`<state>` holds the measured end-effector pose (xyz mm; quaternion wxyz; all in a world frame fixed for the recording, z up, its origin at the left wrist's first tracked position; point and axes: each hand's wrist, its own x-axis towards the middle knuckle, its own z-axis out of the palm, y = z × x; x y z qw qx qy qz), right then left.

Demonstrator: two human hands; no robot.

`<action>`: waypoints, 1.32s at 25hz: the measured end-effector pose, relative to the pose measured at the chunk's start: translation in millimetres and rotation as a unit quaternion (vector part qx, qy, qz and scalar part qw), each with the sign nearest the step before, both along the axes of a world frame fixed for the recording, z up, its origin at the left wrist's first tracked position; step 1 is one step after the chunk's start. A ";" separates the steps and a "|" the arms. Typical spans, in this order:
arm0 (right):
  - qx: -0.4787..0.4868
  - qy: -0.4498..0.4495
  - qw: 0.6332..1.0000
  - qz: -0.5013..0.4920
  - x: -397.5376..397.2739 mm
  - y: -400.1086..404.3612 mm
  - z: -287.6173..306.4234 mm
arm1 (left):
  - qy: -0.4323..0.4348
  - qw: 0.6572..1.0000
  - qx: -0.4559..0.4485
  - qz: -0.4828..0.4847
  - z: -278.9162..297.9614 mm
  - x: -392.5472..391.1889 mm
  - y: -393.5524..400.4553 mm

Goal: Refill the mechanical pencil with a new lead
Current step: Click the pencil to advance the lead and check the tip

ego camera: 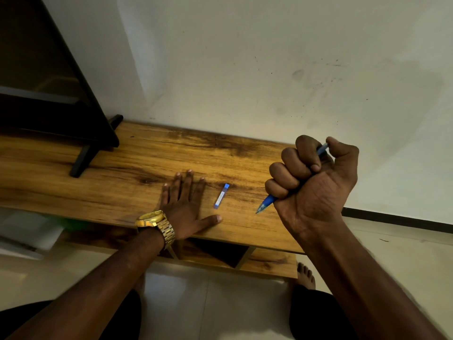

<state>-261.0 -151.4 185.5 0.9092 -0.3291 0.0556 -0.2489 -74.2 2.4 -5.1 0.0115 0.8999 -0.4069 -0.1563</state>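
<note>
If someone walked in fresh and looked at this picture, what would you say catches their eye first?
Most likely the right hand, raised at the right above the wooden table, fist wrapped round a blue mechanical pencil with its tip pointing down and left. Next, the left hand lying flat on the table with a gold watch at the wrist. Between the hands lies a small blue-capped lead case.
</note>
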 end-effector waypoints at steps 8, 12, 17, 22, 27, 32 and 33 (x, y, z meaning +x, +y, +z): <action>0.002 0.001 1.000 -0.017 -0.4 0.3 2.3 | 0.007 1.000 0.003 0.000 1.0 0.9 1.0; -0.021 -0.009 1.000 -0.004 -1.0 4.1 4.6 | 0.007 1.000 0.003 -0.002 0.6 0.8 1.5; -0.023 -0.010 1.000 -0.016 -2.2 7.9 8.0 | 0.009 1.000 0.000 -0.004 2.9 -1.1 1.1; -0.011 -0.005 1.000 -0.022 -2.5 7.7 5.9 | 0.005 1.000 -0.003 -0.001 6.6 -4.3 0.5; -0.003 -0.001 0.999 -0.036 -0.2 5.7 6.1 | 0.010 1.000 0.001 -0.001 10.9 -5.4 0.1; 0.024 -0.013 0.999 -0.047 -0.1 3.1 3.0 | 0.018 1.000 0.008 0.000 11.3 -4.3 0.7; 0.030 -0.013 0.998 -0.049 -0.5 1.8 2.8 | 0.017 1.000 0.010 -0.002 11.0 -4.4 0.6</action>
